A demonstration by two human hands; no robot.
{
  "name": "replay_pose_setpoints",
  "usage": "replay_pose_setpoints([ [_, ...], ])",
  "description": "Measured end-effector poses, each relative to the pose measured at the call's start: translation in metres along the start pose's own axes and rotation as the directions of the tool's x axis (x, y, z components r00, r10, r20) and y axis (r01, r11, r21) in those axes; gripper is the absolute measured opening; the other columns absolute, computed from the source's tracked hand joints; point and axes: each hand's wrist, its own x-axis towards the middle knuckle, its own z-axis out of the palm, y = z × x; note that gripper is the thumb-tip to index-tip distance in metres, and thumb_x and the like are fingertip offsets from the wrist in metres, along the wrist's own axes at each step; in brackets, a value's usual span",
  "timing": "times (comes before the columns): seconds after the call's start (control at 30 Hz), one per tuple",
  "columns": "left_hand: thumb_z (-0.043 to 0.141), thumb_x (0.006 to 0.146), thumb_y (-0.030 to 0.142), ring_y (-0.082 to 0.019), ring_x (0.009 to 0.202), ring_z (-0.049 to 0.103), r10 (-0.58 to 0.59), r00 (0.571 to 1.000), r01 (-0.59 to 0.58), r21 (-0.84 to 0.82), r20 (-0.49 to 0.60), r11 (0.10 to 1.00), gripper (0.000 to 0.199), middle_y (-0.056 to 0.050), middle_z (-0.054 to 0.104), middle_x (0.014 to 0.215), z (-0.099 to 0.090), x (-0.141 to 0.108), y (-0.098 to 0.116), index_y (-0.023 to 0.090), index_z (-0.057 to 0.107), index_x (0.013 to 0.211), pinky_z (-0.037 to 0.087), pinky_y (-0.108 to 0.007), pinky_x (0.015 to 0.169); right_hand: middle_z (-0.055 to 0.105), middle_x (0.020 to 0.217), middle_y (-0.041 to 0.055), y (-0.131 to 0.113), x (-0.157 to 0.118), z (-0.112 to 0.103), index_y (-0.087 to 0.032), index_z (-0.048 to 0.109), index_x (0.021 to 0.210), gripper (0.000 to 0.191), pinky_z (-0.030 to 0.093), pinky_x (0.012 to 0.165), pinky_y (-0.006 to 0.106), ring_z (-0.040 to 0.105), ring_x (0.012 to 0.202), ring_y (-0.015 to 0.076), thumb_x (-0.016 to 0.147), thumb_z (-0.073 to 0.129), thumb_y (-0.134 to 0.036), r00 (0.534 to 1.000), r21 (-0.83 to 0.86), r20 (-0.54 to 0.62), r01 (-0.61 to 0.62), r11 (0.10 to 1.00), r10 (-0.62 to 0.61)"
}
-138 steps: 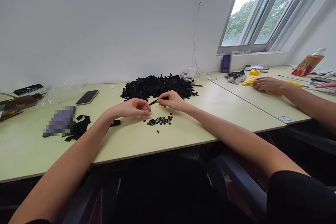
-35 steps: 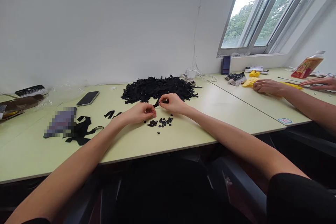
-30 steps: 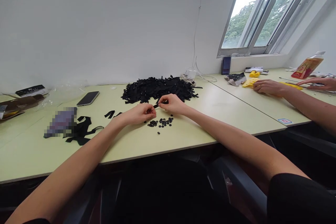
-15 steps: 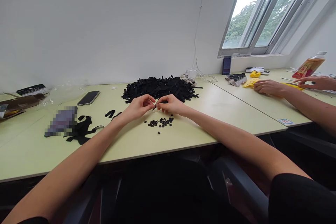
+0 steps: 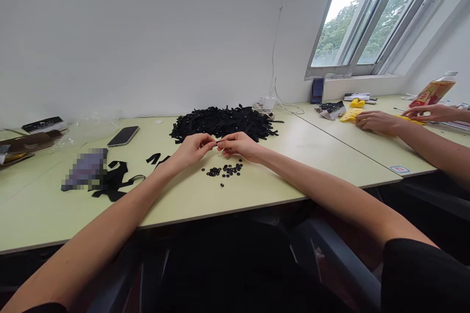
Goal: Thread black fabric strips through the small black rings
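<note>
My left hand [image 5: 196,149] and my right hand [image 5: 237,146] meet fingertip to fingertip over the table, both in a pinch. Between them is a small black fabric strip, mostly hidden by the fingers. Right behind the hands lies a wide heap of black fabric strips [image 5: 220,122]. Small round black snap-like discs [image 5: 231,170], some with a hole in the middle, are scattered on the tabletop just below my hands. One disc [image 5: 222,185] lies apart, closer to the front edge.
Loose black strips [image 5: 115,176] lie left of my forearm beside a blurred-out item [image 5: 86,168]. Farther back are a phone [image 5: 124,136], a clear plastic bag [image 5: 86,132] and an opened box [image 5: 31,144]. At right, another person's hands [image 5: 380,121] touch yellow pieces near a drink bottle [image 5: 433,92].
My fingertips have shifted slightly and drawn closer together, so the black strip's end that stuck out below them is now hidden. The other person's farther hand has moved slightly left.
</note>
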Motion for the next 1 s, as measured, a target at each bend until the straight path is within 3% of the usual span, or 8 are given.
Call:
replay_pose_setpoints([
  [0.3, 0.054, 0.098, 0.045, -0.018, 0.077, 0.059, -0.062, 0.996, 0.062, -0.004, 0.057, 0.998, 0.032, -0.005, 0.073, 0.09, 0.004, -0.002, 0.003, 0.019, 0.072, 0.096, 0.041, -0.029, 0.068, 0.075, 0.079, 0.0054, 0.01, 0.01, -0.004, -0.014, 0.077, 0.085, 0.008, 0.054, 0.059, 0.022, 0.064, 0.064, 0.0116, 0.085, 0.069, -0.015, 0.983, -0.386, -0.039, 0.15, 0.91, -0.178],
  [0.7, 0.051, 0.098, 0.039, -0.018, 0.074, 0.057, -0.027, 1.0, 0.028, 0.063, -0.002, 0.998, 0.029, -0.004, 0.071, 0.085, 0.008, -0.001, 0.004, 0.018, 0.07, 0.091, 0.039, -0.03, 0.066, 0.077, 0.082, 0.0057, 0.009, 0.008, 0.002, -0.014, 0.076, 0.087, 0.011, 0.051, 0.059, 0.023, 0.065, 0.064, 0.0121, 0.087, 0.065, -0.018, 0.961, -0.503, -0.032, 0.221, 0.836, -0.274],
  [0.83, 0.056, 0.098, 0.047, -0.018, 0.078, 0.061, -0.058, 0.998, 0.057, -0.02, -0.039, 0.998, 0.034, -0.005, 0.075, 0.093, 0.008, -0.002, 0.002, 0.018, 0.073, 0.106, 0.043, -0.03, 0.07, 0.077, 0.082, 0.0056, 0.008, 0.011, -0.005, -0.015, 0.076, 0.089, 0.012, 0.052, 0.063, 0.025, 0.067, 0.066, 0.0134, 0.087, 0.067, -0.022, 0.936, -0.575, -0.074, 0.241, 0.782, -0.343],
  [0.9, 0.058, 0.098, 0.05, -0.017, 0.074, 0.06, -0.066, 0.998, 0.066, -0.011, -0.002, 0.998, 0.038, -0.004, 0.074, 0.091, 0.007, -0.003, 0.003, 0.019, 0.072, 0.114, 0.043, -0.029, 0.068, 0.077, 0.082, 0.0054, 0.007, 0.015, -0.016, -0.016, 0.074, 0.088, 0.009, 0.053, 0.066, 0.025, 0.068, 0.069, 0.0143, 0.085, 0.067, -0.021, 0.91, -0.615, -0.127, 0.241, 0.751, -0.396],
  [1.0, 0.059, 0.097, 0.05, -0.017, 0.074, 0.061, -0.015, 0.99, 0.014, 0.01, 0.143, 1.0, 0.034, -0.004, 0.074, 0.09, 0.003, -0.005, 0.009, 0.021, 0.075, 0.106, 0.044, -0.029, 0.067, 0.076, 0.081, 0.0046, 0.007, 0.025, -0.039, -0.017, 0.068, 0.085, 0.004, 0.054, 0.065, 0.026, 0.068, 0.068, 0.0149, 0.083, 0.067, -0.02, 0.872, -0.593, -0.277, 0.176, 0.786, -0.404],
])
